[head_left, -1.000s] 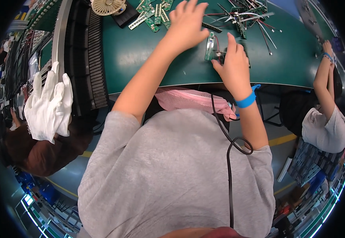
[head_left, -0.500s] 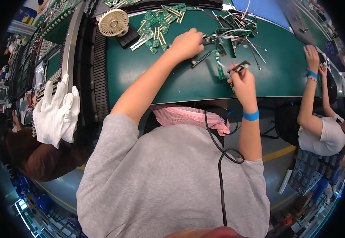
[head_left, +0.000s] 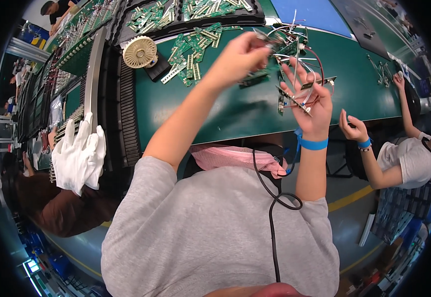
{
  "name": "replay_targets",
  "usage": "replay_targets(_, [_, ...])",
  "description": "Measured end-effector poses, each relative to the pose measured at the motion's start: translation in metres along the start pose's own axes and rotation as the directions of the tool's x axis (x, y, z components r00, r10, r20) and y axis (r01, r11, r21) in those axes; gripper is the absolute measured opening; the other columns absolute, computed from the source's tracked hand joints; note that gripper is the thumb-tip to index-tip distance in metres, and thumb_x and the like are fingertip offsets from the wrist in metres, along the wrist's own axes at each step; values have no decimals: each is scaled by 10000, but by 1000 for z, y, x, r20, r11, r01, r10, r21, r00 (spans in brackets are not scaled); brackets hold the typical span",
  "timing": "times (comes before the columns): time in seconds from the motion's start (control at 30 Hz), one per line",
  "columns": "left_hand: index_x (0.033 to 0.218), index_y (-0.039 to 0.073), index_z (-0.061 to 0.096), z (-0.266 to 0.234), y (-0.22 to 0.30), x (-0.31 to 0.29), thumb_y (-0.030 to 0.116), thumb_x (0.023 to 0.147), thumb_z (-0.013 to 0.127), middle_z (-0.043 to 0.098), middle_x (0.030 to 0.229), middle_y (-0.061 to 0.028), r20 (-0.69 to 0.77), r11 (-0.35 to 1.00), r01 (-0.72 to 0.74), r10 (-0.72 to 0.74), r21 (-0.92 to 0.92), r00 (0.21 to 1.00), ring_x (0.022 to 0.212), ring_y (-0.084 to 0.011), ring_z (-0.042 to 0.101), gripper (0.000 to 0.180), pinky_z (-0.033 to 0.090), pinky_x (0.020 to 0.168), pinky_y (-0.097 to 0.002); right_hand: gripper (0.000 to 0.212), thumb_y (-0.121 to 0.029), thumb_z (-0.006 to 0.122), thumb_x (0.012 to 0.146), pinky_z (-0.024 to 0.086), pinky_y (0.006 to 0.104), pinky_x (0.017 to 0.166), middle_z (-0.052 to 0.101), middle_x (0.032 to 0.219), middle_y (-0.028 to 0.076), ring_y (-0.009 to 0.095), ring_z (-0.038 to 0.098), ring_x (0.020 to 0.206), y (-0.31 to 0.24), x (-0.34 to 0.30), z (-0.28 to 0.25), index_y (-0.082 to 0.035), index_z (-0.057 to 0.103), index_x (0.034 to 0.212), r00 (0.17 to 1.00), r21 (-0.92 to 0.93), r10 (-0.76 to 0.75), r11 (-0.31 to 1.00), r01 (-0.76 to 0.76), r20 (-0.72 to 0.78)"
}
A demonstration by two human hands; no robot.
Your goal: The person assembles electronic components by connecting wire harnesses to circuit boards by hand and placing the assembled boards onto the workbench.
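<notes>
In the head view, two slim, flat boards, lower (head_left: pixel 294 101) and upper (head_left: pixel 328 80), are trailing thin red and white wires (head_left: pixel 320 58) above a smooth green desk (head_left: pixel 158 104). Both boards are resting across the right hand (head_left: pixel 315 114), its palm facing up and grip spreading; the upper one is lying near the thumb. The left hand (head_left: pixel 245 57) is pinching a blurred piece (head_left: pixel 271 40) beside a wiry pile (head_left: pixel 292 48). The lower board is slanting down rightward lengthwise, the upper gently up rightward.
</notes>
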State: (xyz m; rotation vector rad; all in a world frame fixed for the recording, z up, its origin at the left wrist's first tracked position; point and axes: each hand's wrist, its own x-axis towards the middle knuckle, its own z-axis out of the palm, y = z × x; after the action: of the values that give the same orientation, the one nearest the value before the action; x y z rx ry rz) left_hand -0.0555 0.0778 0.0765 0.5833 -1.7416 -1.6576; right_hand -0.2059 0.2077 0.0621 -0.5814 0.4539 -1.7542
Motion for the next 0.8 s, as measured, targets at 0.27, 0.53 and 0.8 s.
replay_targets(0.27, [728,-19,579,148,6,98,363,824,462,545,864,-253,159,709,-513,505,484,848,892,-386,501,411,421,751,-428,238,-114,435,851,431,365,892,566,1092,92,214,538,1029,-77,18,-31,-26,520,1056,865,-242,-345,932,270,-363])
replay_targets(0.53, [989,112,650,182,4,164,555,833,365,611,1005,-123,227,458,-236,76,857,971,978,-283,528,549,334,796,-418,175,-98,504,828,519,341,646,591,909,126,223,602,745,-192,89,-188,22,552,946,838,-483,-285,875,29,-466])
replay_targets(0.8, [931,43,591,6,-7,93,337,735,536,621,850,-168,-80,543,-38,191,839,978,801,-323,603,357,478,714,-423,697,-373,684,680,358,455,913,429,1209,240,372,436,1097,-193,130,-204,48,434,1176,640,-729,-738,-316,-608,-214])
